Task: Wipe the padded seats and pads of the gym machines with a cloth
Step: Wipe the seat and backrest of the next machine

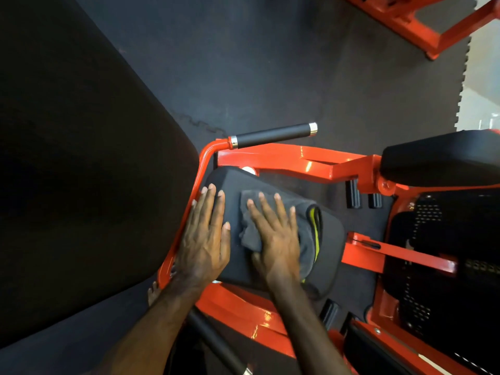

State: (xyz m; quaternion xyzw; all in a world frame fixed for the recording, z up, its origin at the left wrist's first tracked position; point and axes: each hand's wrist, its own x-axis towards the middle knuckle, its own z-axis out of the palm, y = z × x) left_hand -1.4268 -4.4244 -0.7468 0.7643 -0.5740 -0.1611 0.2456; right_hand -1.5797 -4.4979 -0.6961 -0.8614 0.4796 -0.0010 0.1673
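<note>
Cloth (305,234) under flat right hand (278,239) on seat pad (331,228), no legible writing

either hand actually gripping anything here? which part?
No grip. Right hand presses flat on the middle of the grey cloth; left hand rests flat on the seat pad's left edge.

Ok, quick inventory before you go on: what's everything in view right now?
Padded black seat pad: one, on the orange frame, under both hands.
Grey cloth with yellow-green edge: one, on the seat pad.
Orange steel machine frame: one, around the pad.
Black foam handle grip: one, behind the pad.
Second black pad: one, right.
Large black padded surface: one, left.
Dark rubber floor mat: underneath.
Second orange frame: top right.
Left hand: flat on the pad.
Right hand: flat on the cloth.
</note>
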